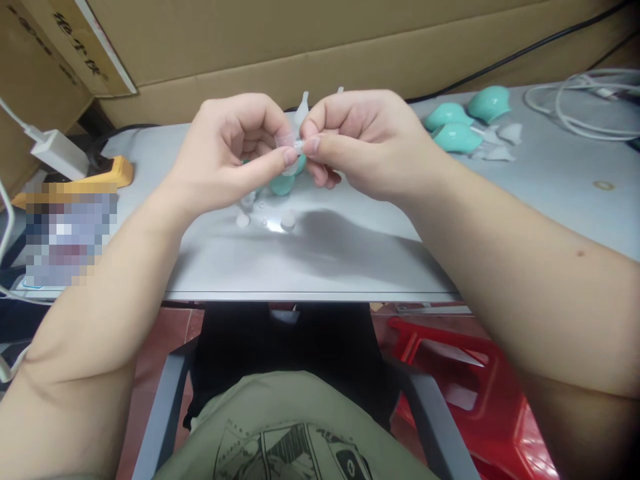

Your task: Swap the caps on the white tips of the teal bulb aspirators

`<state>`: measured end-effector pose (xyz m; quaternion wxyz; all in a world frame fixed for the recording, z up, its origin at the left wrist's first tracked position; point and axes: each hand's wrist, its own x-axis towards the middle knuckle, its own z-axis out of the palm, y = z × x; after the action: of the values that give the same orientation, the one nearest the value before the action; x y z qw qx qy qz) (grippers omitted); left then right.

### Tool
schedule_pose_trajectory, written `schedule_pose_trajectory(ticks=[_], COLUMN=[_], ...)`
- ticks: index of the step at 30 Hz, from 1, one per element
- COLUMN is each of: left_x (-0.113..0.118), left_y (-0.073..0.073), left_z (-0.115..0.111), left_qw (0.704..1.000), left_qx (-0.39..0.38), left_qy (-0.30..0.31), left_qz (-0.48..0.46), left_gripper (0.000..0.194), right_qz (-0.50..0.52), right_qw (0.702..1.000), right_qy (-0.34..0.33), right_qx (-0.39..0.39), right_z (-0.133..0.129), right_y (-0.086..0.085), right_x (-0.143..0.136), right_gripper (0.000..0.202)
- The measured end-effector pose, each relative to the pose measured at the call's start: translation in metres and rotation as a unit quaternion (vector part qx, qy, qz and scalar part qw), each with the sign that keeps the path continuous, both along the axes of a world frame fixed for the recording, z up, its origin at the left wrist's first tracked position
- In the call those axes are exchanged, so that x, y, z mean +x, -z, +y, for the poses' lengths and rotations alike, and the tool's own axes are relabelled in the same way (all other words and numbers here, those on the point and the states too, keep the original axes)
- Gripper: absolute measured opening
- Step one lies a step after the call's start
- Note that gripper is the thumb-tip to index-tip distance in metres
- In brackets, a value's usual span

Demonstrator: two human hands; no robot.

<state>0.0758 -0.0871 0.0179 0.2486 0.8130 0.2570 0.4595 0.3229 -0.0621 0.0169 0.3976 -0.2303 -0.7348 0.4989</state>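
Note:
Above the grey table, my left hand [240, 143] and my right hand [367, 140] meet at the fingertips. Thumb and forefinger of each are pinched on one small translucent plastic piece [299, 147], one end per hand. Its exact shape is partly covered by the fingers. Under and behind the hands, teal bulbs [283, 186] lie on the table, partly hidden. A pale translucent tip [303, 110] points up behind my fingers. Small whitish round pieces [288, 220] and tiny clear bits rest on the tabletop below.
At the right back lie several teal bulbs [456, 138] with translucent tips [493, 151]. Farther right are a coiled white cable [565, 117] and a small tan ring [603, 185]. A white charger [63, 155] sits in a yellow power strip [120, 172] at left. Cardboard [300, 47] stands behind.

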Motion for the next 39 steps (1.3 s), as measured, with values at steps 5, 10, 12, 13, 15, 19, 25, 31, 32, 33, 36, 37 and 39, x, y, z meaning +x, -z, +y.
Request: schedule_pose_trajectory(ticks=[5, 10, 12, 13, 15, 19, 25, 31, 32, 33, 36, 37, 39], left_x=[-0.004, -0.003, -0.001, 0.000, 0.001, 0.001, -0.008, -0.015, -0.015, -0.015, -0.017, -0.018, -0.018], left_y=[0.009, 0.014, 0.013, 0.012, 0.011, 0.020, 0.031, 0.006, 0.003, 0.001, 0.000, 0.001, 0.002], left_z=[0.012, 0.015, 0.011, 0.008, 0.006, 0.013, 0.033, 0.010, 0.007, 0.006, 0.007, 0.008, 0.010], left_qw=[0.999, 0.999, 1.000, 1.000, 0.999, 0.998, 0.991, 0.981, 0.978, 0.976, 0.966, 0.962, 0.956], left_qx=[0.023, 0.048, 0.025, 0.018, 0.021, 0.040, 0.127, 0.124, 0.113, 0.106, 0.108, 0.109, 0.110], left_qy=[0.019, 0.023, 0.009, 0.007, 0.013, 0.015, -0.022, -0.052, -0.054, -0.055, -0.044, -0.045, -0.056], left_qz=[0.025, -0.007, -0.007, -0.009, -0.020, -0.038, -0.032, 0.141, 0.165, 0.184, 0.231, 0.244, 0.268], left_gripper=[0.052, 0.056, 0.053, 0.051, 0.045, 0.039, 0.041, 0.022, 0.022, 0.021, 0.018, 0.018, 0.015], right_qz=[-0.006, -0.025, -0.026, -0.026, -0.024, -0.018, 0.000, -0.234, -0.279, -0.319, -0.390, -0.403, -0.417], right_qw=[0.998, 0.994, 0.994, 0.993, 0.992, 0.992, 0.994, 0.970, 0.956, 0.939, 0.906, 0.900, 0.894], right_qy=[-0.048, -0.063, -0.069, -0.073, -0.080, -0.081, 0.001, 0.004, 0.001, -0.001, 0.000, 0.002, 0.003], right_qx=[-0.046, -0.080, -0.083, -0.085, -0.090, -0.099, -0.107, 0.057, 0.093, 0.126, 0.164, 0.166, 0.164], right_z=[0.002, 0.004, 0.005, 0.006, 0.007, 0.008, 0.006, 0.005, 0.007, 0.009, 0.012, 0.013, 0.013], right_y=[-0.004, -0.008, -0.008, -0.008, -0.007, -0.007, -0.012, -0.008, -0.005, -0.002, 0.004, 0.005, 0.007], right_x=[0.002, 0.005, 0.006, 0.006, 0.006, 0.005, 0.006, 0.017, 0.017, 0.017, 0.012, 0.011, 0.008], right_gripper=[0.018, 0.018, 0.016, 0.014, 0.012, 0.012, 0.019, 0.030, 0.030, 0.030, 0.027, 0.027, 0.026])
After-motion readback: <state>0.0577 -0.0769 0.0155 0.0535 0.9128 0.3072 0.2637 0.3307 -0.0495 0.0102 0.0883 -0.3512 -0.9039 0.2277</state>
